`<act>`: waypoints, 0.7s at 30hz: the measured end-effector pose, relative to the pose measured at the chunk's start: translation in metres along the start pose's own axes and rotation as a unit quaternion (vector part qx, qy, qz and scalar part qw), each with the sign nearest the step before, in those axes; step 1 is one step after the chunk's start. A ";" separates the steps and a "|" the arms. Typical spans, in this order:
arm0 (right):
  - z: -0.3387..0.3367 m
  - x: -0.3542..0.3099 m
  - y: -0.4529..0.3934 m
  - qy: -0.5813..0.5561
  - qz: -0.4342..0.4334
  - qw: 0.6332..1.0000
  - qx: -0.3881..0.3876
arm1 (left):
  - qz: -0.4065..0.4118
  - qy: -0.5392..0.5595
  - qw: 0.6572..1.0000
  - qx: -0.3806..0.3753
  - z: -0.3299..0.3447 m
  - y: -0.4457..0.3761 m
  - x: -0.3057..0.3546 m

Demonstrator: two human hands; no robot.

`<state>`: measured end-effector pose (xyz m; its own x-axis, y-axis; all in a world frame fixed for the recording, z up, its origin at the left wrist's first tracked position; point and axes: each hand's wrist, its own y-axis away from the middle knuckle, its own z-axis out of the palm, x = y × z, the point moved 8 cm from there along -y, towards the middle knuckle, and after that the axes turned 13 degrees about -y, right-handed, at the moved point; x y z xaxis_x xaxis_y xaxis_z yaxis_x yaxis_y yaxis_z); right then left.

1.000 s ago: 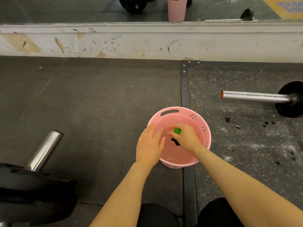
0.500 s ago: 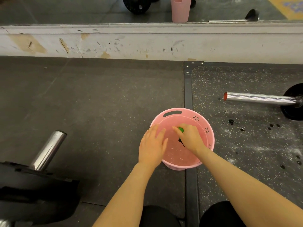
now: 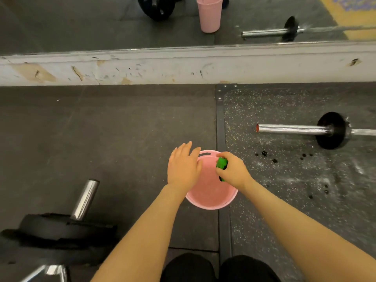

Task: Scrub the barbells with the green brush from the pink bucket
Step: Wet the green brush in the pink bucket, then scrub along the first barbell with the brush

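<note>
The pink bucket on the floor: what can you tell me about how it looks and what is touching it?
The pink bucket is round, looks like plastic, and stands upright on the dark gym floor, straddling a mat seam. A slot handle is cut near its far rim. The left hand lies open over its left rim; whether it touches is unclear. The right hand holds the green brush above the inside. Its contents cannot be made out.

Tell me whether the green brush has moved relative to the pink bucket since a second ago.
Yes. The right hand grips the green brush up at rim level of the pink bucket, by the far rim; earlier it sat lower, inside the bucket.
</note>
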<state>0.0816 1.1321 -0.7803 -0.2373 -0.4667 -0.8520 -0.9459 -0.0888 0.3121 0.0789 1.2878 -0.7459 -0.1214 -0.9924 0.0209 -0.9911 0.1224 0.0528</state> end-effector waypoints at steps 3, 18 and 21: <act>-0.046 -0.057 0.033 -0.019 0.022 1.000 0.000 | 0.001 0.007 1.000 -0.012 -0.074 0.005 0.010; -0.289 -0.275 0.196 -0.057 0.089 0.990 0.092 | 0.047 0.040 0.998 -0.018 -0.411 0.023 0.118; -0.331 -0.281 0.201 -0.056 0.081 0.989 0.106 | 0.058 0.041 0.997 -0.010 -0.435 0.010 0.154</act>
<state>0.0309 0.9540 -0.3391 -0.4017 -0.3574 -0.8431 -0.9156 0.1709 0.3638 0.0741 1.1428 -0.3083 -0.2295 -0.9670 0.1106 -0.9691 0.2376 0.0659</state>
